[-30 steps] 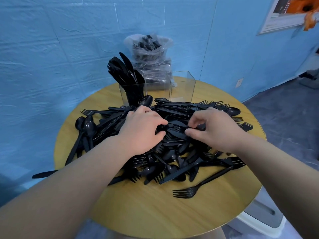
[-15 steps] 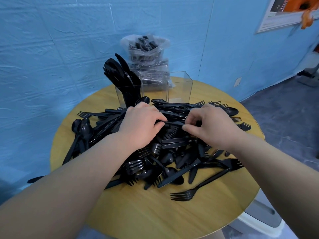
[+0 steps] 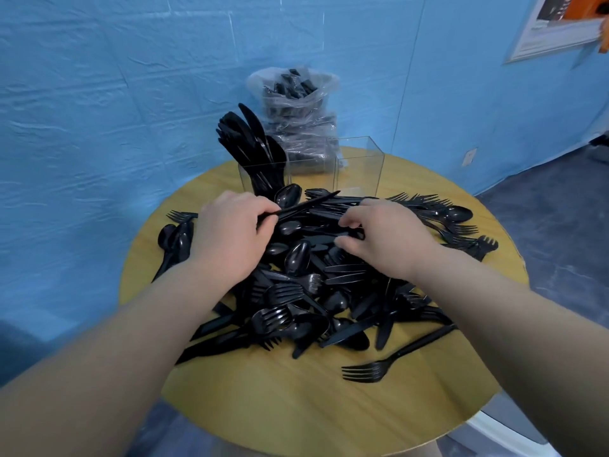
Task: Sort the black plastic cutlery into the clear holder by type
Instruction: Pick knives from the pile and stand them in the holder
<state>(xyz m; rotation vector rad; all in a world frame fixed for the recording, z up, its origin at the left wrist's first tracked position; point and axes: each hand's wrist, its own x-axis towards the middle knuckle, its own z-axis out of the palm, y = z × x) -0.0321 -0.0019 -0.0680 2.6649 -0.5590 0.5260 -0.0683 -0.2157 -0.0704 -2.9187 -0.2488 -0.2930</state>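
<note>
Head view, done: knives (image 3: 250, 143) stand in clear holder (image 3: 359, 166), left compartment.
Left hand (image 3: 230, 232): fingers pinch one knife (image 3: 306, 204).
Pile (image 3: 313, 285): unsorted, covers worktop (image 3: 296, 407).
Right hand (image 3: 385, 239): fingers curled into pile; grip unclear.
Left: nearly everything.

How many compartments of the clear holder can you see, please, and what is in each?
2 plainly: the left compartment of the clear holder is packed with upright black knives; the right compartment looks empty. A middle one may sit between them, hard to tell through the clear walls.
</note>
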